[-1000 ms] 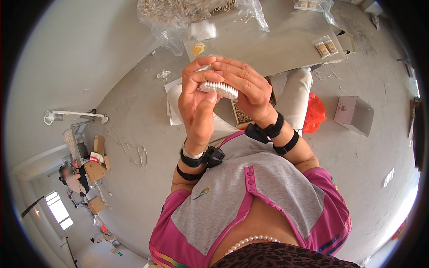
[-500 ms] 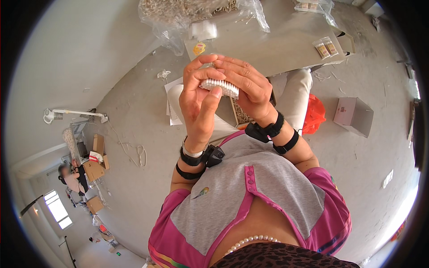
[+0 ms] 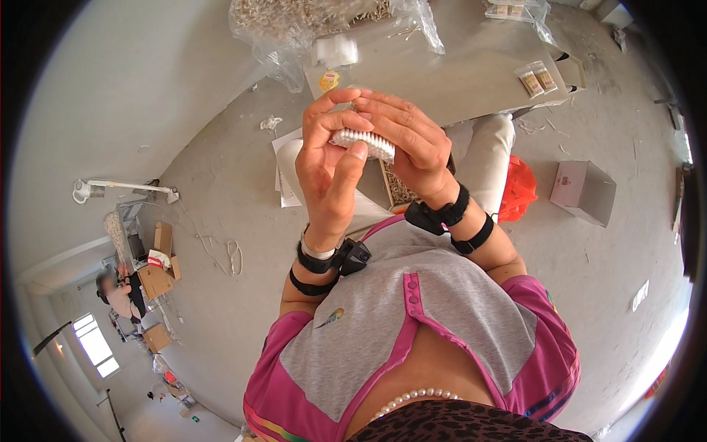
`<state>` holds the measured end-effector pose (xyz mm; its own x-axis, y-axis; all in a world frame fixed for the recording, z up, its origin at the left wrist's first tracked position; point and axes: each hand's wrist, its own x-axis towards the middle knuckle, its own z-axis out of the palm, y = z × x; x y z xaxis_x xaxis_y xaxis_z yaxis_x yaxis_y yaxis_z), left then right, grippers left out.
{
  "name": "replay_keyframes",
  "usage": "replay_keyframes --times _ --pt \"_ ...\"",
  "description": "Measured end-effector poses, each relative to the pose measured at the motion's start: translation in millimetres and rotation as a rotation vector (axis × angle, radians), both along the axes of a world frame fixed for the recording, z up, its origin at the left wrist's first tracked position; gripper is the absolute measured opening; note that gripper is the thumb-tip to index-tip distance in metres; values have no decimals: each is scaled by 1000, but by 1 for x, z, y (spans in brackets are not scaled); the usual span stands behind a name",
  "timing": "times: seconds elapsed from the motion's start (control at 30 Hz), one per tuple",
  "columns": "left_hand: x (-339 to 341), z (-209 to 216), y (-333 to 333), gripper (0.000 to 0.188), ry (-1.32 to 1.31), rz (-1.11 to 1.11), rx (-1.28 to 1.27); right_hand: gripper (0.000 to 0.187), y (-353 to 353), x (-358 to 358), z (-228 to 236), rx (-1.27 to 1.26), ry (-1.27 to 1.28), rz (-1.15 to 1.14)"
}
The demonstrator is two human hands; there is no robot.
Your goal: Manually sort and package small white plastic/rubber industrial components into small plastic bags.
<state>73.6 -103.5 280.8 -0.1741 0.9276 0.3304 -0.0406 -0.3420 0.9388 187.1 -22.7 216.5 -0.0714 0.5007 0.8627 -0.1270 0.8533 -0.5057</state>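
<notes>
A bundle of white-tipped cotton swabs (image 3: 368, 143) is held up between both hands, its tips facing me. My left hand (image 3: 329, 158) is closed round its left side, with the thumb pressed against the lower edge of the tips. From the right, my right hand (image 3: 416, 144) wraps the bundle, its fingers laid over the top and meeting the left fingertips. The sticks behind the tips are hidden by my fingers. Below the hands, a box of sticks (image 3: 400, 193) shows in part between my legs.
Ahead stands a metal-topped table (image 3: 456, 74) carrying a clear bag of swabs (image 3: 302, 22), a stack of clear plastic bags (image 3: 336, 51), a yellow label (image 3: 329, 80) and two filled packs (image 3: 537, 79). On the floor at right are a red bag (image 3: 518, 189) and an open carton (image 3: 583, 192).
Hardly anything differs. Both hands keep their hold on the swabs, having shifted very slightly to the right.
</notes>
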Motion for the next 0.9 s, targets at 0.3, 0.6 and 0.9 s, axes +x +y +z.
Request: replay_keyframes --times 0.3,0.6,0.9 --pt "1 -1 -4 16 -26 49 7 42 -1 1 2 55 -47 -17" --pt "-1 -1 -4 23 -67 13 -11 48 -6 -3 0 -33 4 51" --pt "-1 -4 -2 23 -24 15 -30 50 -5 -4 -6 -70 27 81"
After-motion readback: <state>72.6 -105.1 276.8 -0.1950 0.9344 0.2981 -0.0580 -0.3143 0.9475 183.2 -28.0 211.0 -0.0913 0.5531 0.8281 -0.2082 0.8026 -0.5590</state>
